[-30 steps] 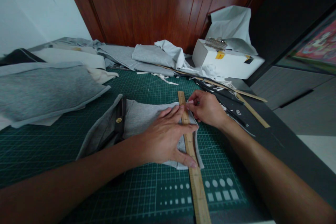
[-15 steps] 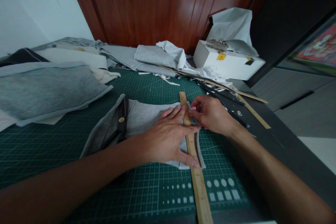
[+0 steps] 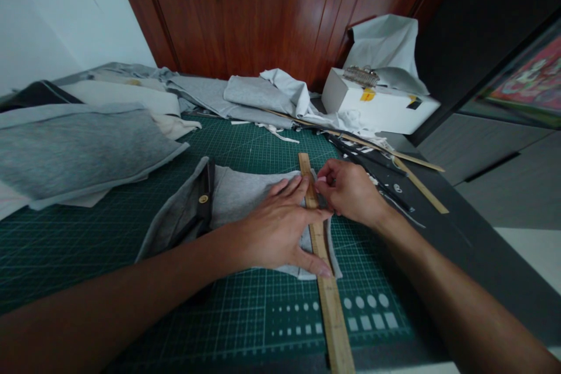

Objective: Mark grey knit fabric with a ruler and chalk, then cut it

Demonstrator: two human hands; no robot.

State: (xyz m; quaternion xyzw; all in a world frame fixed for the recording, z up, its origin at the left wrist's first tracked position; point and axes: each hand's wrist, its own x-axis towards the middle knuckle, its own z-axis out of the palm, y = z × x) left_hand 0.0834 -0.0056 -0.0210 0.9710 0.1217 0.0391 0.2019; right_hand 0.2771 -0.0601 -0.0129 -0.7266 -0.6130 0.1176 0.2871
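Two hands at work: left hand [image 3: 274,234] lay open, pressing wooden ruler [image 3: 322,257] onto grey fabric piece [image 3: 245,196] (on green cutting mat [image 3: 109,228]); right hand [image 3: 350,193] pinched fabric's edge.

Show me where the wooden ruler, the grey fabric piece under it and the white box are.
wooden ruler [image 3: 333,318]: head view, on its bare near end.
grey fabric piece [image 3: 241,196]: head view, on its flat middle, left of the hands.
white box [image 3: 377,110]: head view, on its front wall.
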